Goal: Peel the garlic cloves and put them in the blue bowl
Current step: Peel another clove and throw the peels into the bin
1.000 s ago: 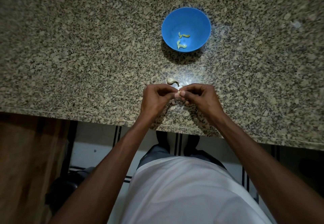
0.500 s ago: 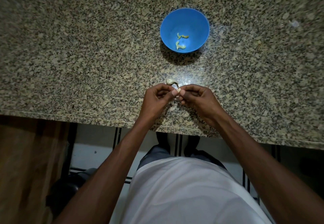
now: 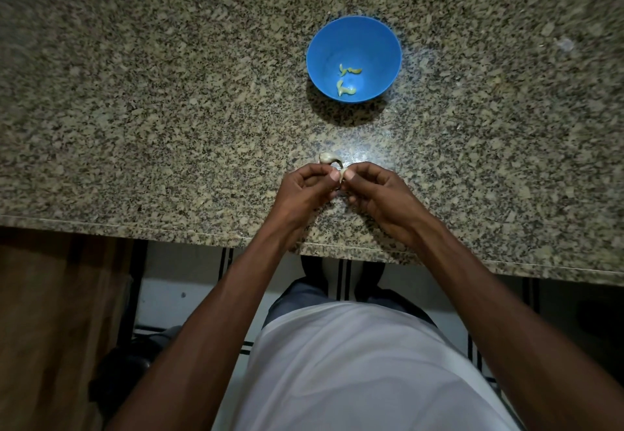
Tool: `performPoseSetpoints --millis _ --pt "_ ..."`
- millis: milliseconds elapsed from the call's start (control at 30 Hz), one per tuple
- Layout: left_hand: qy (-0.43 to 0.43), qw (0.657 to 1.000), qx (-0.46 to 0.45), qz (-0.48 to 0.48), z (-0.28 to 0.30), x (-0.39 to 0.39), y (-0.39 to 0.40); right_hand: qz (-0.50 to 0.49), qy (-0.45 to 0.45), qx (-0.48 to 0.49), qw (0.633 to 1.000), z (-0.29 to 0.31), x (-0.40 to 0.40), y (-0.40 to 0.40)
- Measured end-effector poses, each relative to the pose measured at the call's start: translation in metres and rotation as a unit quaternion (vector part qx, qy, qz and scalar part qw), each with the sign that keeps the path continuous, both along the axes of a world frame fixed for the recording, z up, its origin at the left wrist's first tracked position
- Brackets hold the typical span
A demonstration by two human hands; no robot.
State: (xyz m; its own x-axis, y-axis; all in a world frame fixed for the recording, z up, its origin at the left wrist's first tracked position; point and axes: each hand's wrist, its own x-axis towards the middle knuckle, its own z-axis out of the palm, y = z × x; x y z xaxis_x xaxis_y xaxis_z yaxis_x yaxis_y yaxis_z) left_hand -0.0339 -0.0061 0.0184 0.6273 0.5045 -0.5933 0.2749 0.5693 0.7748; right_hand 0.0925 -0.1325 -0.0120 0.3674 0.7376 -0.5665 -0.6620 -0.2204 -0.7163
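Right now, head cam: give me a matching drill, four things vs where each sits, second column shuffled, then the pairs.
Things:
1. blue bowl
2. peeled garlic pieces
3. garlic clove being peeled
4. loose garlic clove

Places:
A. pinched between the fingers of the left hand and the right hand
B. lying on the granite counter, just beyond the hands
C. inside the bowl, on its bottom
D. standing on the counter, farther back than the hands

Pairs: 1-D, 2-C, 3-A, 4-B
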Motion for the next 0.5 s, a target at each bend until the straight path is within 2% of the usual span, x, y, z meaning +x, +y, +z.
performPoseSetpoints --millis 233,500 --pt "-0.025 0.996 -0.086 0.024 -0.001 0.0 0.005 0.043 0.002 0.011 0.999 -0.002 0.003 0.001" --pt "-0.022 0.996 -0.08 0.009 -0.002 0.0 0.012 0.038 -0.004 0.003 0.999 0.004 0.003 0.003"
